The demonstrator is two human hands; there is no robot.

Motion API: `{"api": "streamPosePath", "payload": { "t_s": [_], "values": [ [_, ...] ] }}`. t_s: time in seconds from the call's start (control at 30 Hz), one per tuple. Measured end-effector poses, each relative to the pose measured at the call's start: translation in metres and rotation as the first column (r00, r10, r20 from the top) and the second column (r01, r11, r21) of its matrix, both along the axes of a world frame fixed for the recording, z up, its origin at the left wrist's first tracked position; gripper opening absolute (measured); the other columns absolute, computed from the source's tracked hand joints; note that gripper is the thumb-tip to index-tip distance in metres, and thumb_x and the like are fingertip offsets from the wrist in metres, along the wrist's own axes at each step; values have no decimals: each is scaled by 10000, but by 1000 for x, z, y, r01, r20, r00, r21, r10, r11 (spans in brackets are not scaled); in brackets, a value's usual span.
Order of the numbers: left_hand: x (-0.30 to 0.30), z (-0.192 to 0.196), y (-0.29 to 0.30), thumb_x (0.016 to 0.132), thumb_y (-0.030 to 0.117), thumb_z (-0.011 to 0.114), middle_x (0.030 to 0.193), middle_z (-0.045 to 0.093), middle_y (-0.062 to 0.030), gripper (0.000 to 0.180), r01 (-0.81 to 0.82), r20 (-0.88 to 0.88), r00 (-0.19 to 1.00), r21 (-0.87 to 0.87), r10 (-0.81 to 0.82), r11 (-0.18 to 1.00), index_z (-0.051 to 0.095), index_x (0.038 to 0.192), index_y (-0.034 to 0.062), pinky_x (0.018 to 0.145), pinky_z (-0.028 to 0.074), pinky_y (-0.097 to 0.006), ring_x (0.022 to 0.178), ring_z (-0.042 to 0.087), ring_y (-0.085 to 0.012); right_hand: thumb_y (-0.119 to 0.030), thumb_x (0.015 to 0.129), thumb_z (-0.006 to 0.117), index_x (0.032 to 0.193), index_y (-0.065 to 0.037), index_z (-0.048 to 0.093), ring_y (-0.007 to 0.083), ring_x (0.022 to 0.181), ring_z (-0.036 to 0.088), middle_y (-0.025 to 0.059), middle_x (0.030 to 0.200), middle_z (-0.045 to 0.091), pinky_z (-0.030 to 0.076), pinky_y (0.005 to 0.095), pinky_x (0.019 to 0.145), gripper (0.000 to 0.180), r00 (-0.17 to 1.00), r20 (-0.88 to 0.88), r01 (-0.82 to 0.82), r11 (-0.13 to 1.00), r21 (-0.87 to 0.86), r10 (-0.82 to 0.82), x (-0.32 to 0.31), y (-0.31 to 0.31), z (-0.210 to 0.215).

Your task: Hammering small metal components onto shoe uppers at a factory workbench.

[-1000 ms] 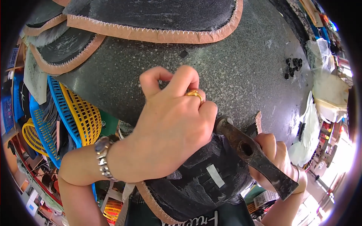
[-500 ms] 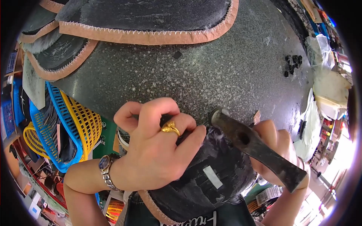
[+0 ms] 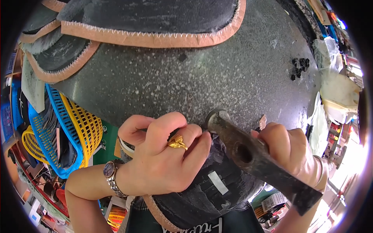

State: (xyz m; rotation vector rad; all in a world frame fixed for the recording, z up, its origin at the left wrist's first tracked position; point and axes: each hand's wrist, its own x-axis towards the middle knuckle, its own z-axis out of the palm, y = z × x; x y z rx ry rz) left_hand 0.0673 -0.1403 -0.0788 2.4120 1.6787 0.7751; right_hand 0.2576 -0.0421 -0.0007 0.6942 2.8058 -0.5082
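My right hand (image 3: pixel 293 149) is closed around the handle of a worn dark metal hammer (image 3: pixel 268 169); the fingers hide most of the grip. Its round striking face is beside my left fingertips, at the table's near edge. My left hand (image 3: pixel 163 155), wearing a gold ring and a wristwatch, has thumb and forefinger pinched at the far edge of a black fabric panel (image 3: pixel 194 206). Whether a small piece lies between them is hidden. Tan zigzag-stitched edging borders the panel, and a pale rectangular strip (image 3: pixel 218 183) lies on it. The panel rests over my lap.
Similar black panels with tan edging (image 3: pixel 151 40) overlap on the dark speckled table (image 3: pixel 248 73) at the far left. Small black pieces (image 3: pixel 299 68) are clustered at the right. A single black square (image 3: pixel 182 57) lies mid-table. Blue (image 3: pixel 79 157) and yellow (image 3: pixel 95 130) baskets stand at the left.
The hammer has shifted slightly left and toward me, its head now nearer my left fingertips. My left hand has dropped a little, still pinched at the panel's edge.
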Motion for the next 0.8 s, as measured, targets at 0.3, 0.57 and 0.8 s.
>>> {"api": "streamPosePath", "payload": {
  "t_s": [0.3,0.57,0.8],
  "values": [
    [-5,-1,-15,587,138,717,787,579,98,289,-65,149,986,-115,81,991,710,868,203,721,242,-413,860,430,-216,-8,750,618,935,-33,491,266,502,544,103,713,518,421,403,446,226,969,110,242,944,-224,-222,12,-6,-2],
    [0,6,-7,595,63,702,802,567,36,277,-24,62,998,-32,26,999,684,863,132,700,312,-405,794,479,-225,-41,658,720,868,-16,512,217,434,518,93,675,514,421,353,371,297,995,-93,-44,997,-61,38,13,1,2],
    [-1,-8,36,641,-13,737,777,562,-58,257,93,392,917,-36,-72,995,667,881,47,510,422,-297,587,536,-198,-98,738,629,889,-70,524,277,673,512,74,781,497,393,347,549,185,936,-50,346,937,-40,-348,32,-21,7]
  ]
}}
